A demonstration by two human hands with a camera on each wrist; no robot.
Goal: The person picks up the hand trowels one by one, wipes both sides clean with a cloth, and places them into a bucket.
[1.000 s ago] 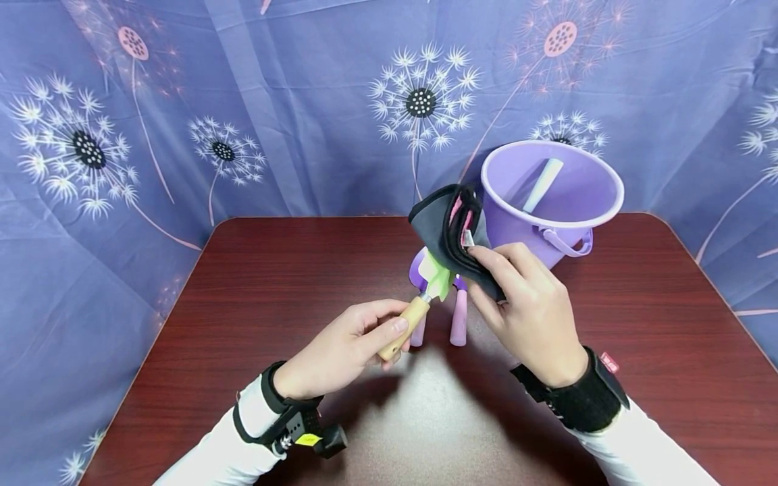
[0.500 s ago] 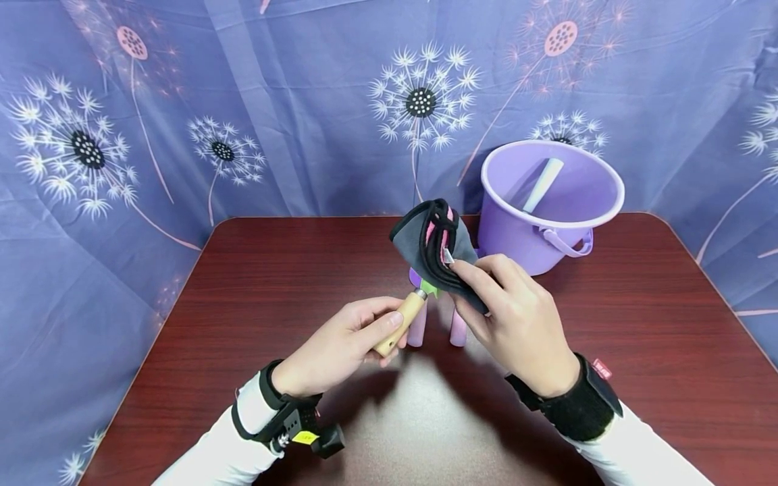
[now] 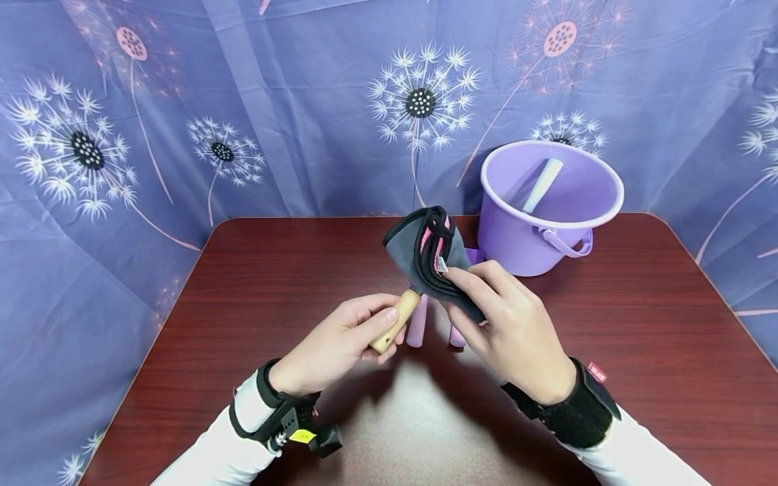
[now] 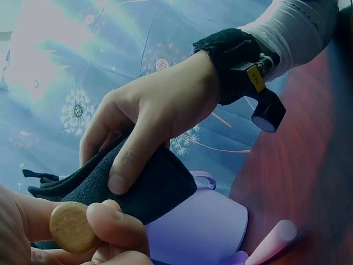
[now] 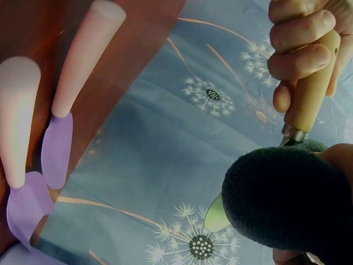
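My left hand grips the wooden handle of a small hand trowel above the table. Its green blade is mostly hidden behind a folded grey cloth; only a sliver shows in the right wrist view. The cloth has black edging, pink inside and a white tag. Pinching it at its lower right edge, my right hand keeps it over the blade. In the left wrist view the thumb presses the cloth's dark outer face. Beneath the hands lie two purple garden tools with pink handles.
A purple bucket stands at the back right of the dark red table, its carrying handle hanging on the near side. Inside leans a pale blue-white handle. Behind the table hangs a blue dandelion-print curtain.
My right hand has moved the cloth left and down until it covers the green blade, which showed a second ago. The left hand has shifted slightly left with the trowel.
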